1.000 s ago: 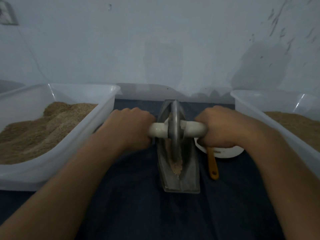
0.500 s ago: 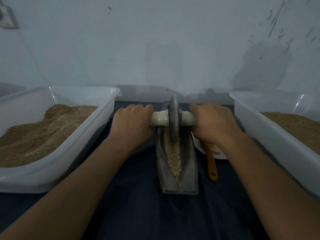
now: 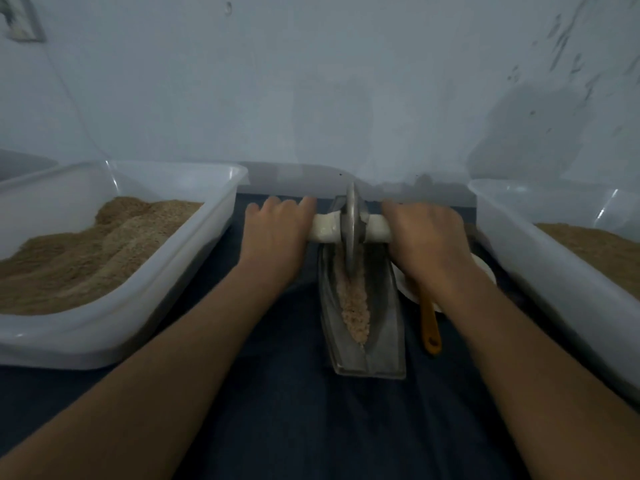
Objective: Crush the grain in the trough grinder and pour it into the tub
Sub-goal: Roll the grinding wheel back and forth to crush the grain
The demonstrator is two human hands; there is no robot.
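A grey metal trough grinder (image 3: 386, 327) lies lengthwise on the dark cloth between my arms. Pinkish crushed grain (image 3: 355, 306) fills its groove. The metal wheel (image 3: 351, 230) stands in the far end of the trough on a white cross handle (image 3: 325, 229). My left hand (image 3: 277, 237) presses on the handle's left end and my right hand (image 3: 426, 240) on its right end, fingers stretched forward over it. A white tub (image 3: 138, 306) holding brown ground grain stands at the left.
A second white tub (image 3: 540, 271) with brown grain stands at the right. Between it and the trough sit a small white bowl (image 3: 485, 268) and an orange-handled utensil (image 3: 429, 323). A pale wall rises close behind. Dark cloth (image 3: 311, 410) covers the surface.
The wheel has rolled away from me to the trough's far end. Both hands went from fists round the handle to stretched fingers over it, and more grain lies uncovered.
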